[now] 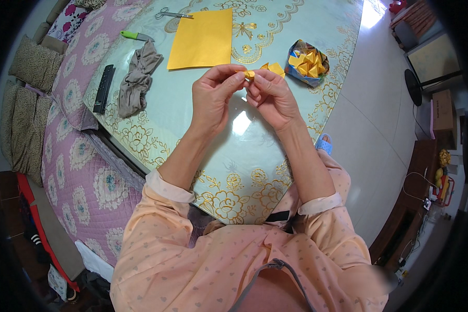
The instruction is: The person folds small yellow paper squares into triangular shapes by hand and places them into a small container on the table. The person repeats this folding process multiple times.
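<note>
Between my two hands is a small folded piece of golden-yellow paper (249,75), raised over the table. My left hand (217,91) pinches its left end between thumb and fingers. At its right end, the thumb and fingertips of my right hand (273,93) grip it too. Just beyond my right hand lie more pieces of folded yellow paper (275,69), partly hidden by it. A large sheet of yellow paper (202,41) lies flat past my left hand. Several folded yellow paper pieces (309,64) fill a colourful container (316,81) to the right.
Scissors (173,15) rest across the sheet's top left corner. Left of it lie a green-handled knife (137,36), a crumpled grey cloth (136,82) and a black remote control (103,89). A gold-patterned cover spans the table (234,199). A sofa with a quilted floral cover (76,156) adjoins its left side.
</note>
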`<state>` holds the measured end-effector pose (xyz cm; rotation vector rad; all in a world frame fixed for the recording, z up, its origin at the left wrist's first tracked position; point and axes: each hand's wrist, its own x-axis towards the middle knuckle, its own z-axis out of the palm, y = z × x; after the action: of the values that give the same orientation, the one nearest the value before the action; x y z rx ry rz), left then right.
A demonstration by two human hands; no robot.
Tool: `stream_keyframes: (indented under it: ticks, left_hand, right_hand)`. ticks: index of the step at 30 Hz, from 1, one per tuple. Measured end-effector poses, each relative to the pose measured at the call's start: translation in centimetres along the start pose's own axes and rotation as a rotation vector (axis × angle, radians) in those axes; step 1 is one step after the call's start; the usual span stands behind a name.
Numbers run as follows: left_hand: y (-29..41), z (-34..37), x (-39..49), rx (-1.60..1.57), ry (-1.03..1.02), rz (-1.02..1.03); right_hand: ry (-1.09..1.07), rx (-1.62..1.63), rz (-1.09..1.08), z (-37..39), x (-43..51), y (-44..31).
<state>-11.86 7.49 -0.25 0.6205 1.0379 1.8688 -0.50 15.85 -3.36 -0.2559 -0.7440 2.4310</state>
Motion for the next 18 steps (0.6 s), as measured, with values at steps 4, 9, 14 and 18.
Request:
stream_keyframes:
  ticks: [4,9,14,18]
  left_hand:
    - [0.02,0.15,-0.25,-0.039,-0.024,-0.024]
    - [-0.03,0.35,-0.42,-0.064,-0.055,-0.02]
    - [-0.04,0.33,-0.48,-0.067,-0.044,-0.038]
    - [-0.12,0.33,-0.51,-0.067,-0.02,-0.047]
  right_hand:
    - [-0.025,0.067,-0.004,0.08,-0.08,0.03]
    - [0.021,0.088,0.017,0.67,-0.38,-0.24]
    - [-0.027,0.102,0.013,0.86,-0.4,-0.33]
    - [-0.008,0.147,0.032,0.71,-0.25,-0.11]
